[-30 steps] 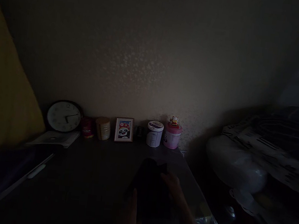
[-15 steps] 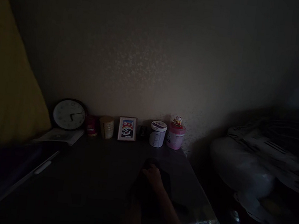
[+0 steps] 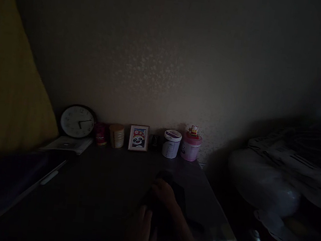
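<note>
On the dark desk (image 3: 91,194) lies a black, soft-looking thing (image 3: 179,194), perhaps cloth or a bag; the dim light hides its kind and much of its outline. My right hand (image 3: 165,193) is closed on its upper part, with the fingers bent and the tips lost in shadow. Nearer to me, my left hand (image 3: 142,228) rests at the lower left side of the black thing. Its fingers are stretched out and slightly apart, pointing away from me.
Along the wall stand a round clock (image 3: 77,122), a red container (image 3: 101,135), a tan canister (image 3: 117,136), a panda picture frame (image 3: 138,138), a white tub (image 3: 171,145) and a pink tub (image 3: 190,149) bearing a cat figurine (image 3: 194,131). A yellow curtain (image 3: 11,80) hangs left.
My left hand has moved forward from a blurred spot at the bottom, and its fingers now show beside the black thing. My right hand stays on it, slightly lower. The view has shifted slightly.
</note>
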{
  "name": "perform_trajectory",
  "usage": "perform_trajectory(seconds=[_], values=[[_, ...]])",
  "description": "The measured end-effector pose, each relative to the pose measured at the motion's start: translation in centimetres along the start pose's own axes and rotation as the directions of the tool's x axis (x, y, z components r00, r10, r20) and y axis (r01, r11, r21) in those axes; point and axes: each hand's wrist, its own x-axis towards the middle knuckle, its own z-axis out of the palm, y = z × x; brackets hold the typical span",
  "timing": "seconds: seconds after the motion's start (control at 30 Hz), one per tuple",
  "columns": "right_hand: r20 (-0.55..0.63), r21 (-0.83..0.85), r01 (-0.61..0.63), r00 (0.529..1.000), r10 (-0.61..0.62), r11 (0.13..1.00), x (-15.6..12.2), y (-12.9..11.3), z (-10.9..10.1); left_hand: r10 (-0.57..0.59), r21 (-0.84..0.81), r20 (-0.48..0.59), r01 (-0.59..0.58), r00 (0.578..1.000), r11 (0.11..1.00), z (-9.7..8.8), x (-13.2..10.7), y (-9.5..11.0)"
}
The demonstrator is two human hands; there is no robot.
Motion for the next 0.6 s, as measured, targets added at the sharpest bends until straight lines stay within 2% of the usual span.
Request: perform_trajectory(seconds=[0.13, 0.23, 0.33, 0.47, 0.53, 0.6], values=[[0.054, 0.067, 0.095, 0.994, -0.099, 0.993, -0.4, 0.1, -0.3, 0.180, 0.003, 0.012, -0.180, 0.984, 0.984, 0.4, 1.3, 0.6], [0.080, 0.155, 0.160, 0.982, -0.174, 0.975, -1.3, 0.2, -0.3, 0.165, 0.000, 0.034, -0.165, 0.986, 0.986, 1.6, 1.8, 0.1], [0.032, 0.216, 0.246, 0.965, -0.259, 0.945, -3.3, 0.2, -0.4, 0.172, -0.023, 0.052, -0.171, 0.984, 0.985, 2.6, 1.4, -0.7], [-0.052, 0.118, 0.391, 0.920, -0.387, 0.913, -5.6, 0.5, -0.6, 0.094, -0.023, -0.007, -0.094, 0.996, 0.995, 3.2, 0.8, -0.5], [-0.039, 0.043, 0.471, 0.882, -0.469, 0.881, -5.5, 1.1, -0.5, 0.079, -0.022, -0.055, -0.081, 0.995, 0.996, 3.4, 0.7, -0.1], [-0.042, -0.034, 0.511, 0.858, -0.512, 0.859, -4.4, 2.0, -0.4, 0.070, 0.018, -0.052, -0.069, 0.996, 0.997, 3.5, 0.9, 0.3]])
